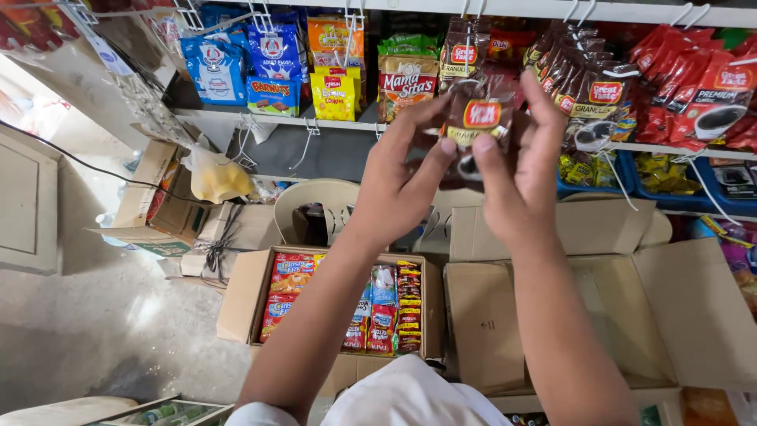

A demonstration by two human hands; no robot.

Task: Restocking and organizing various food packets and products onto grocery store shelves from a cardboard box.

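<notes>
The left hand point(398, 177) and right hand point(516, 170) both pinch one small dark-brown foil coffee sachet with a red label point(481, 118), raised between them. Its long axis stands upright, just below the rack's wire hooks point(469, 9). An open cardboard box of snack packets point(240, 304) sits well below.

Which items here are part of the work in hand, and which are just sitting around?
In hand:
- brown sachet pack, held up by left hand and right hand
- hanging brown sachet packs on the rack hooks

Lying about:
- open carton of snack packs
- empty open carton
- blue packs
- yellow plastic bag
- red sachets
</notes>
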